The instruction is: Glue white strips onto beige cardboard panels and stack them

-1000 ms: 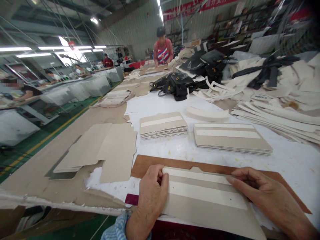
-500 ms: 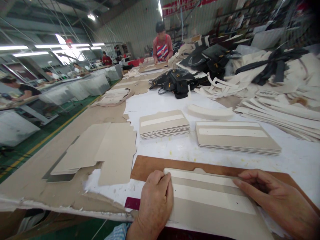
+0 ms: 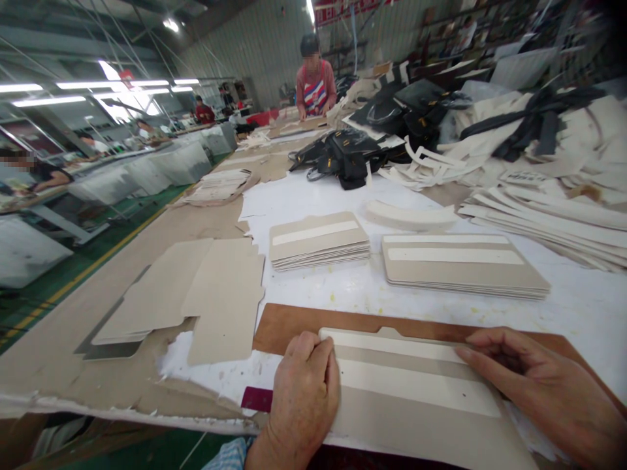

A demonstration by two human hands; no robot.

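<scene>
A beige panel (image 3: 406, 421) with a notched tab on its top edge lies before me. Along that edge runs a narrow white strip (image 3: 392, 343), and a wider white strip (image 3: 416, 386) crosses the panel lower down. My left hand (image 3: 306, 391) is closed on the panel's upper left corner, thumb on the front. At the upper right, my right hand (image 3: 539, 385) pinches the panel near the narrow strip's end; its fingertips are partly hidden. Behind the panel a brown sheet (image 3: 289, 326) lies flat on the table.
Beyond my hands are two stacks of similar panels, a left stack (image 3: 318, 238) and a right stack (image 3: 465, 267). Plain beige pieces (image 3: 225, 300) lie to the left. Farther back are black bag parts (image 3: 343, 156) and piled white strips (image 3: 548, 222). A co-worker (image 3: 313, 85) stands at the far end.
The whole view has shifted slightly. Both hands keep nearly the same place on the panel, and nothing is let go or taken up.
</scene>
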